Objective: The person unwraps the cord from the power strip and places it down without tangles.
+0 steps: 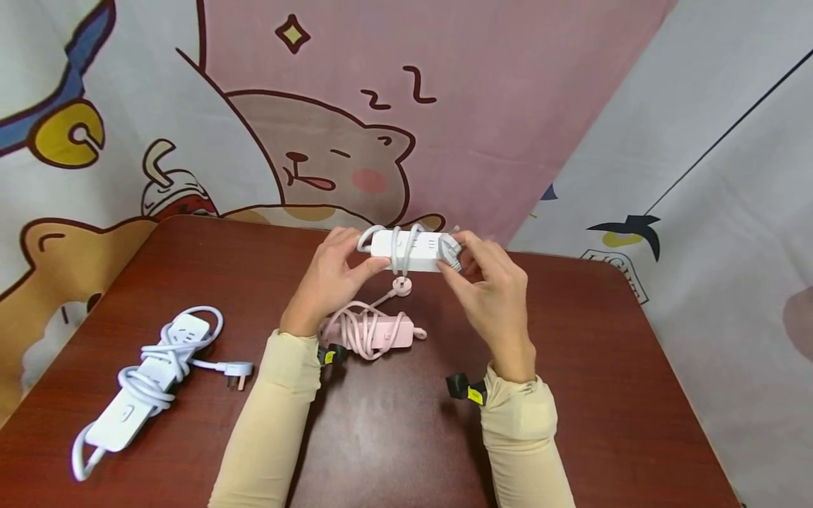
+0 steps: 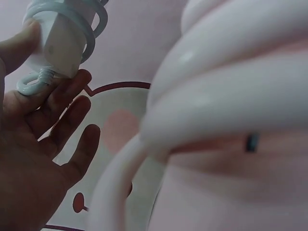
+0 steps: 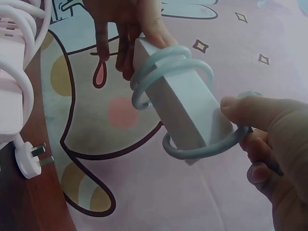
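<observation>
1. The left hand [image 1: 325,279] pinches one end of the compact white power strip [image 1: 427,255], thumb on its near side; in the left wrist view the lower fingers are spread loosely apart from it.
2. The right hand [image 1: 500,289] grips the other end, thumb and fingers closed about the grey-white plug [image 1: 449,252] and the cord there.
3. The compact white power strip is held up in the air between both hands, lying roughly level across the head view, its pale cord [image 1: 395,252] looped around the body.
4. Beige sleeves [image 1: 267,416] cover the forearms, with a small black wrist camera [image 1: 456,386] at the right wrist.
5. Below the hands, the pink power strip [image 1: 399,331] lies on the table, wound in its own cord, its round pink plug [image 1: 401,286] just beyond it.
6. Well to the left, a longer white power strip [image 1: 159,372] lies slantwise, cord wrapped round it, its three-pin plug [image 1: 238,370] beside it.
7. Under these is the reddish-brown wooden table [image 1: 591,395]; behind hangs a curtain [image 1: 483,134] printed with a sleeping bear.
</observation>
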Demonstrator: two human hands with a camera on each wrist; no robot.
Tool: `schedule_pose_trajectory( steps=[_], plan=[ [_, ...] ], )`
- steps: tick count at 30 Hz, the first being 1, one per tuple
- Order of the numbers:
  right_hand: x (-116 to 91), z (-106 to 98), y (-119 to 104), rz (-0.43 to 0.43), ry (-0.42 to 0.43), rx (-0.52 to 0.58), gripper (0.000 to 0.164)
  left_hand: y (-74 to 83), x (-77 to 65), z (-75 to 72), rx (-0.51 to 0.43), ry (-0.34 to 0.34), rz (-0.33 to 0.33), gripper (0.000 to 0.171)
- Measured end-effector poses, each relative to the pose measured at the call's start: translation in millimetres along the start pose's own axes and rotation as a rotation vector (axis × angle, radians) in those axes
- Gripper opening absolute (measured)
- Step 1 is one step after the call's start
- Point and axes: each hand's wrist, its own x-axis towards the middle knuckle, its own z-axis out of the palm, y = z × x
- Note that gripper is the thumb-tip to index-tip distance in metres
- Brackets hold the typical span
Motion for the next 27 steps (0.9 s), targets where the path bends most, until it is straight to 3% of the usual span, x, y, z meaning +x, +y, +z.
schedule_pose_trajectory(
  steps=[8,27],
  plan=[
    [-1,-6,9,0.083,0.059,0.057,0.034,-6.4,-1.3,-1.1,-0.019,0.035,-0.025,0.038],
    [-2,-14,20,0.339,0.045,0.082,0.047,-10.6,1.2,-7.3,-0.057,0.084,-0.008,0.037]
  ],
)
